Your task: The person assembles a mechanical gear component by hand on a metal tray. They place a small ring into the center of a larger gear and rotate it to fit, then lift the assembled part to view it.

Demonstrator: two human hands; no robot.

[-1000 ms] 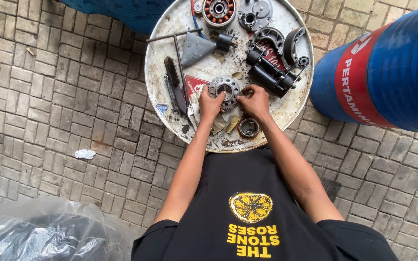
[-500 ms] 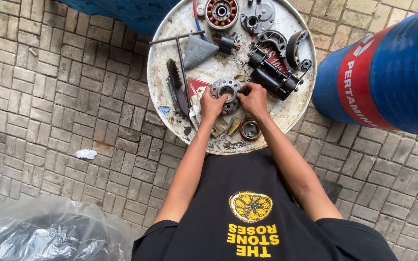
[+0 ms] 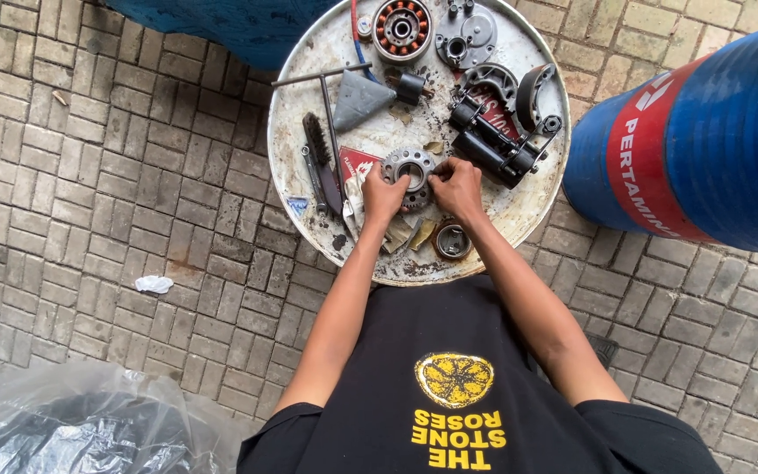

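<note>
Seen from above, a person leans over a round, worn white drum lid (image 3: 309, 211) that serves as a tabletop. The left hand (image 3: 383, 195) and right hand (image 3: 458, 186) both grip a toothed metal ring plate (image 3: 407, 167) with a hole in its middle. The left fingers curl against its near left edge; the right fingers pinch its right edge. The plate sits just beyond the fingertips, on or barely above the lid.

This looks like fitting or adjusting the plate, and any further move would need both hands holding it steady and level.

Just right of the right fingers lies a black motor body (image 3: 493, 149). Left of the left fingers lie a wire brush (image 3: 316, 149) and a T-handled wrench (image 3: 326, 96). Near the right wrist sits a small round bearing cup (image 3: 452, 240). Far beyond the fingers is a copper-wound stator (image 3: 401, 28).

The ground is grey brick paving (image 3: 89, 175), outdoors. A blue drum (image 3: 730, 149) lies to the right, with clear plastic sheeting (image 3: 54, 421) at lower left.
</note>
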